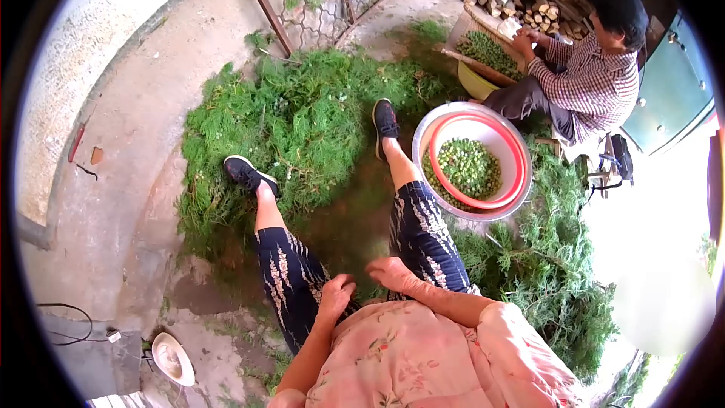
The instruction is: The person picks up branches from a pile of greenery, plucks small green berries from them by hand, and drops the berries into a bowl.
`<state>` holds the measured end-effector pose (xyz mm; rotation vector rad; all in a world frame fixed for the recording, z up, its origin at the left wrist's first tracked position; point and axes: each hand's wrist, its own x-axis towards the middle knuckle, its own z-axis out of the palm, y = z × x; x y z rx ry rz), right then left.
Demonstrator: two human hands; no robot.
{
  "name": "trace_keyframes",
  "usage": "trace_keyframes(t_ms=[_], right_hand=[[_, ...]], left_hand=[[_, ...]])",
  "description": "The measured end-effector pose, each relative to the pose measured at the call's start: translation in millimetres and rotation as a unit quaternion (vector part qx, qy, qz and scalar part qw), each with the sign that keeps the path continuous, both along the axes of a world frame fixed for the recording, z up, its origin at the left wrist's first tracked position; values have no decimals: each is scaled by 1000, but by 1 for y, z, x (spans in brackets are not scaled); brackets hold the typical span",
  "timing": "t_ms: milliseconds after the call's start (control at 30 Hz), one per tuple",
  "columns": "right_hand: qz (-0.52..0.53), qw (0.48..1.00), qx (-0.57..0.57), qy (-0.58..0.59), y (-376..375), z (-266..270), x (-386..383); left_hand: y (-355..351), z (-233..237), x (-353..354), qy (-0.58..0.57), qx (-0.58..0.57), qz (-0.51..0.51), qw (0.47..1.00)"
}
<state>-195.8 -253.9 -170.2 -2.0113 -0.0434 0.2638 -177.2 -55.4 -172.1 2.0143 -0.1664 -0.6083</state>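
Apparently red-and-white checked shirt (596, 91)

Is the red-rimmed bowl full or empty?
Partly full: green fruits lie low in the bowl, with bare wall showing above them.

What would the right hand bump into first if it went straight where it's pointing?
The right hand would maybe meet the left trouser leg; depth is unclear, so it might brush the left hand first.

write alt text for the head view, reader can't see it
Bare left hand and right hand near dark patterned trousers, facing heaped feathery green branches; at right, a silver metal basin with a red ring holds small green pieces; beyond sits a person in a checked shirt.
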Motion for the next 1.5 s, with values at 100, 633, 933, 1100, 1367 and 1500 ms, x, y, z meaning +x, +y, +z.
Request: trace_keyframes(t_ms=[100, 633, 933, 1100, 1367, 1500], right_hand=[[-56, 989, 82, 111, -11, 14, 5], [-150, 959, 217, 106, -24, 16, -3], [-145, 938, 261, 174, -23, 5, 4], [-156, 937, 247, 189, -22, -4, 8], [-169, 929, 266, 195, -22, -2, 15], [-177, 924, 267, 210, -22, -4, 14]], left_hand=[[-4, 13, -2, -41, -2, -23, 999], [-12, 38, -29, -244, 8, -173, 954], [-17, 94, -48, -135, 48, -140, 980], [-14, 87, -51, -120, 56, -130, 983], [-15, 76, -42, -153, 28, -127, 980], [-18, 56, -43, -121, 80, -162, 976]])
